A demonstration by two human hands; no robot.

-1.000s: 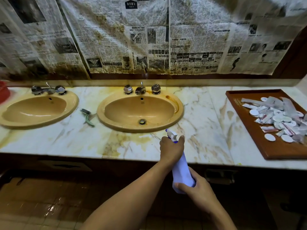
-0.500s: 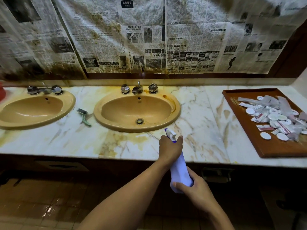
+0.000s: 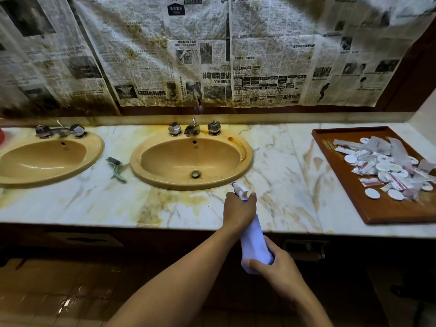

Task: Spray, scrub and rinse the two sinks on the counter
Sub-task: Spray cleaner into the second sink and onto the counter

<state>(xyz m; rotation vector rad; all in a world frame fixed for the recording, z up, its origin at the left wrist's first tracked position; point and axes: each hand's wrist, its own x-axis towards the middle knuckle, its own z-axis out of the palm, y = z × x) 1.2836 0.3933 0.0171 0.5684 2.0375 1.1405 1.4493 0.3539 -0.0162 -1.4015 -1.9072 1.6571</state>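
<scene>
Two yellow oval sinks are set into a stained marble counter (image 3: pixel 278 161): the left sink (image 3: pixel 44 159) and the right sink (image 3: pixel 191 159), each with chrome taps behind it. I hold a white spray bottle (image 3: pixel 256 241) tilted over the counter's front edge, its blue-tipped nozzle (image 3: pixel 239 191) pointing toward the right sink. My left hand (image 3: pixel 239 210) grips the bottle's neck and trigger head. My right hand (image 3: pixel 271 265) grips the bottle's base.
A green-handled razor (image 3: pixel 116 167) lies between the sinks. A brown wooden tray (image 3: pixel 349 185) heaped with packaged toiletries sits at the counter's right end. Stained newspaper (image 3: pixel 212 55) covers the wall behind. A red object (image 3: pixel 2 138) shows at the far left edge. The tiled floor below looks wet.
The view has shifted slightly; both hands keep the same hold on the spray bottle, with no clear motion.
</scene>
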